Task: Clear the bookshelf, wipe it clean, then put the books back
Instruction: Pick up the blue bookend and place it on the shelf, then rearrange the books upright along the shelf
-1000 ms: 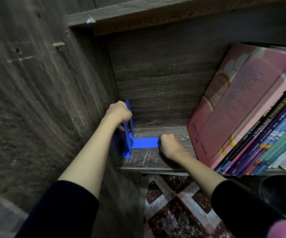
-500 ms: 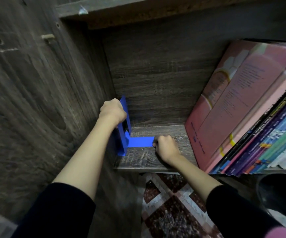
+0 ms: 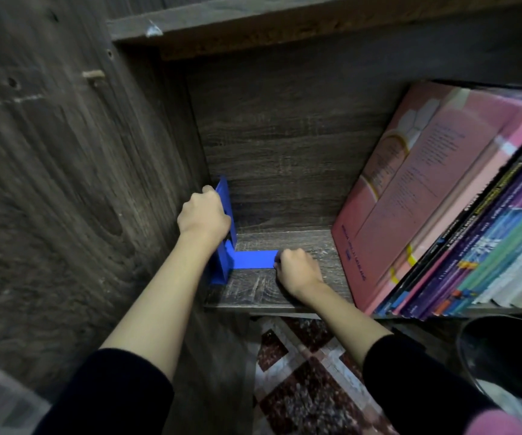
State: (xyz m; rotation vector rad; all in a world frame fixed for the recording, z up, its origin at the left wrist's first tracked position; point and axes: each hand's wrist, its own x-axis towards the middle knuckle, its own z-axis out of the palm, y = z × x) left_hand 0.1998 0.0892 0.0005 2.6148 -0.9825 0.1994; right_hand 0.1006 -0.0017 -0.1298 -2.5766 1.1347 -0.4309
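Note:
A blue L-shaped bookend (image 3: 250, 258) stands at the left end of the dark wooden shelf (image 3: 266, 288), its upright plate against the side wall. My left hand (image 3: 204, 215) grips the upright plate from the left. My right hand (image 3: 297, 267) has curled fingers pinching the free end of the flat blue base on the shelf board. To the right, several books (image 3: 460, 215) lean leftward, a large pink one (image 3: 388, 202) in front of them.
The shelf's side panel (image 3: 74, 183) rises at left and another shelf board (image 3: 253, 23) runs overhead. A patterned tile floor (image 3: 303, 372) lies below the shelf edge. A dark round container (image 3: 510, 350) sits at lower right.
Both hands keep their hold on the bookend. The bookend and hands stay at the shelf's left end; only the camera shifts slightly.

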